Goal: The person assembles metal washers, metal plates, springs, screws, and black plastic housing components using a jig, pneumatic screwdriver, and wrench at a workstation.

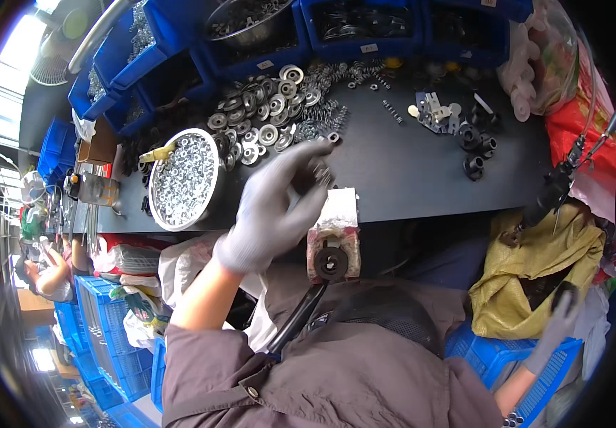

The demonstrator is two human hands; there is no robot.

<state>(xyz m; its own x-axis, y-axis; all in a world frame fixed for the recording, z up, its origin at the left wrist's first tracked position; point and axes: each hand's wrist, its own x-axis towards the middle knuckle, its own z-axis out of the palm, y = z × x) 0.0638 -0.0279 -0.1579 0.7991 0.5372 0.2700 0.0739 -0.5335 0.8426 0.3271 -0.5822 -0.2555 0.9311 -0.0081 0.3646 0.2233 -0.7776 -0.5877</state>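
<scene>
My left hand, in a grey glove, reaches over the front edge of the dark bench. Its fingers curl around a small metal piece that looks like a coil spring, blurred. Just below stands a small fixture with a pale top block and a black round part on its front. At the far right, my gloved right hand is beside an open yellow woven sack. Its fingers are closed on a small black part, whose exact kind is hard to make out.
A white bowl of small nuts, a heap of metal wheels and loose springs lie on the bench. Black bushings sit at the right. Blue bins line the back. A power screwdriver hangs at the right.
</scene>
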